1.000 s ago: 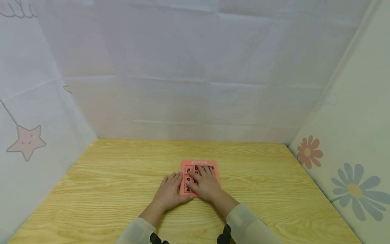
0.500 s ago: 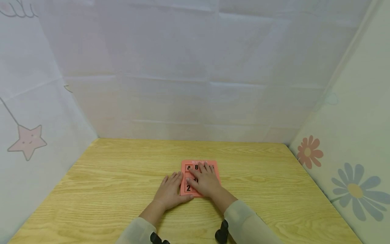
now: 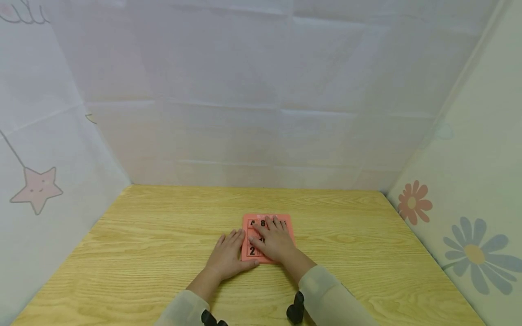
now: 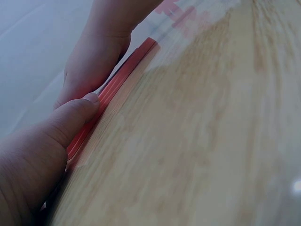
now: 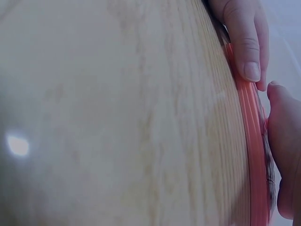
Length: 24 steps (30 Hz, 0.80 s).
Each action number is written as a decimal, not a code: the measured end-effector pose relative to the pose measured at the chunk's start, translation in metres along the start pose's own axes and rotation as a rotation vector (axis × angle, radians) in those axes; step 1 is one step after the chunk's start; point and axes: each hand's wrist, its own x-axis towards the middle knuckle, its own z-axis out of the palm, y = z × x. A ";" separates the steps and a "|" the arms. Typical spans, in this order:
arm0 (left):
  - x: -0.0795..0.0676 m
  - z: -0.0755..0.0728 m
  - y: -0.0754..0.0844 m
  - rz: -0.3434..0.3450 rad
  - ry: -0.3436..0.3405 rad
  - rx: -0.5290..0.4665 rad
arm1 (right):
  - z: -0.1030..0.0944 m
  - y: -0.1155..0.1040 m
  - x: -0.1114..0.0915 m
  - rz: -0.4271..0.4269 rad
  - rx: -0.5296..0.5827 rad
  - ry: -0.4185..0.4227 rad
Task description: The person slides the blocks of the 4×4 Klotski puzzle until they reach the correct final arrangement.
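Observation:
A pink number slide puzzle [image 3: 246,253] lies flat on the wooden table. Tiles 4 [image 3: 250,223] and 8 [image 3: 263,223] show in its far row, and tile 2 [image 3: 252,251] in the near left corner. My right hand [image 3: 276,244] spreads over the board, fingers extended, covering most of its middle and right. Its index fingertip is right at tile 4, its thumb over the left column. My left hand [image 3: 228,259] rests at the near left corner with straight fingers along the left side. In the left wrist view, its thumb [image 4: 77,115] presses against the puzzle's pink rim [image 4: 123,73].
The wood-grain table [image 3: 163,217] extends on every side of the puzzle. Pale cloth walls [image 3: 261,113] enclose it at the back and sides, printed with a star [image 3: 36,189] and flowers [image 3: 475,254]. Black wrist devices [image 3: 295,309] sit by the sleeves.
Tile 4 has slid away from me into the far left corner, and a gap now shows below it. My right hand has shifted slightly left; the left hand has stayed put.

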 end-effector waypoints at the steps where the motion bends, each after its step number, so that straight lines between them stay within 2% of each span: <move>1: 0.000 0.000 0.000 0.000 -0.001 0.000 | 0.000 0.000 0.000 0.001 0.000 -0.002; 11: 0.000 0.000 0.000 0.000 -0.010 -0.007 | 0.002 0.002 0.000 0.009 0.010 0.002; 24: 0.001 0.000 -0.001 -0.003 -0.007 -0.001 | 0.003 0.000 -0.014 -0.064 0.026 0.043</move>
